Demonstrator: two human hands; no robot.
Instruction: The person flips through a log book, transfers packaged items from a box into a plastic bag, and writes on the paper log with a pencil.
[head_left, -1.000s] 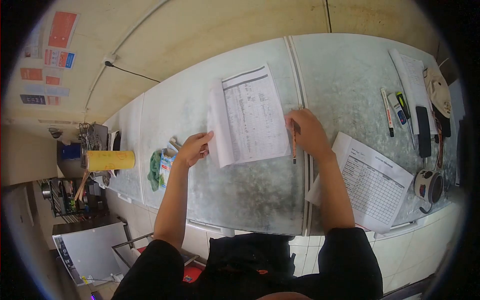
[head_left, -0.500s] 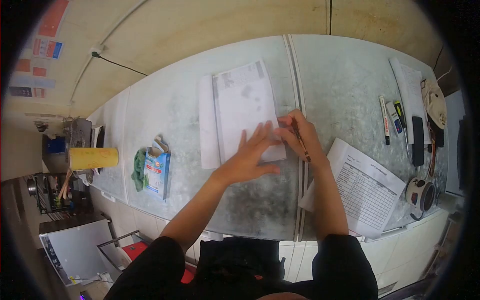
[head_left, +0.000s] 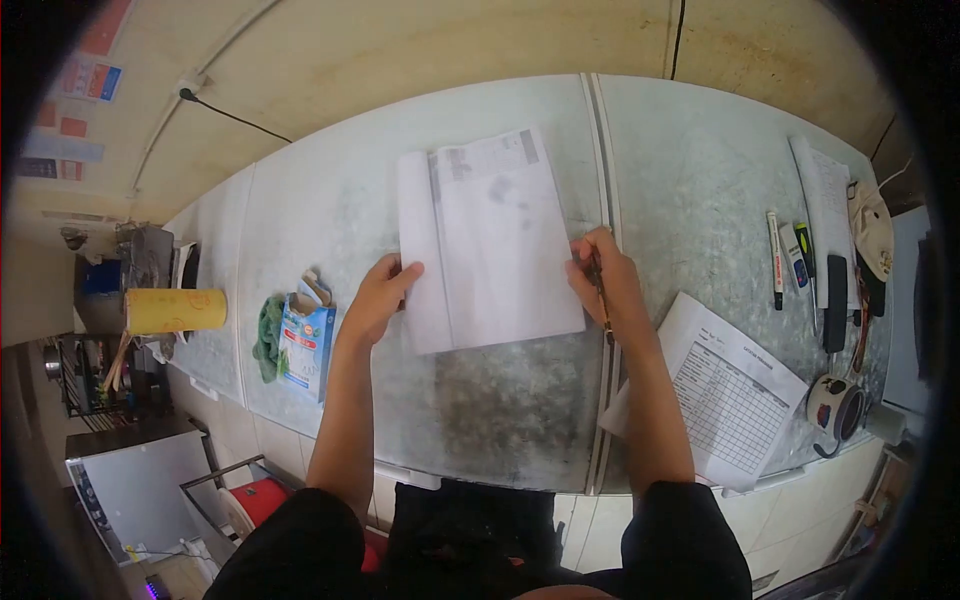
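Sheets of white paper [head_left: 500, 250] lie on the grey tabletop [head_left: 340, 200] in the middle of the head view, with a folded-over strip along their left side. My left hand [head_left: 378, 295] grips the paper's left edge, thumb on top and fingers beneath. At the right edge is my right hand [head_left: 608, 285], closed round a dark patterned pen [head_left: 603, 300] that points down toward my wrist. Its thumb and index finger are at the paper's edge. Faint grey marks show on the upper part of the sheet.
A printed form with a grid [head_left: 735, 395] lies at the right, near a mug [head_left: 835, 405], a marker [head_left: 775, 260] and a black case [head_left: 836, 300]. At the left are a blue box [head_left: 306, 345], a green cloth [head_left: 268, 338] and a yellow roll [head_left: 176, 311].
My left hand has moved off the top of the paper to its left edge and taken hold there. My right hand, still with the pen, has shifted slightly down to the right edge.
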